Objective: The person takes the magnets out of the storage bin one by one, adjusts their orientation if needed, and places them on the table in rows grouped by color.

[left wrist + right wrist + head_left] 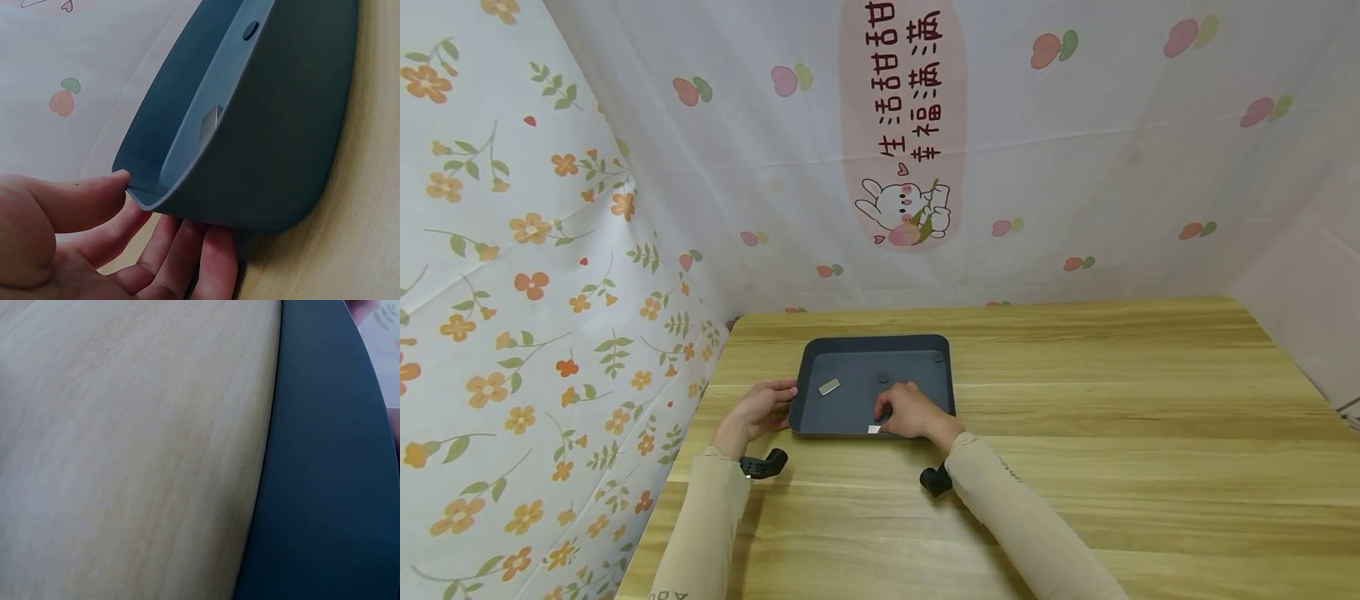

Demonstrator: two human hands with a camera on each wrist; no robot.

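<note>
A dark blue-grey tray (850, 345) lies on the wooden table. My left hand (762, 410) grips its left end; in the left wrist view the thumb is at the rim and the other fingers are low against the outside. Over the tray's near side, my right hand (912, 411) reaches in with bent fingers, beside a small white piece (874, 429). Whether these fingers pinch anything is hidden. Inside the tray are a silver rectangular block (829, 386), a dark round disc (883, 377) and another dark disc (937, 358) near the far right corner.
The wooden table (1112, 400) stretches well to the right of the tray. A floral curtain (527, 283) hangs along the left, and a printed cloth (737, 167) hangs behind the table. Both wrists wear black camera mounts.
</note>
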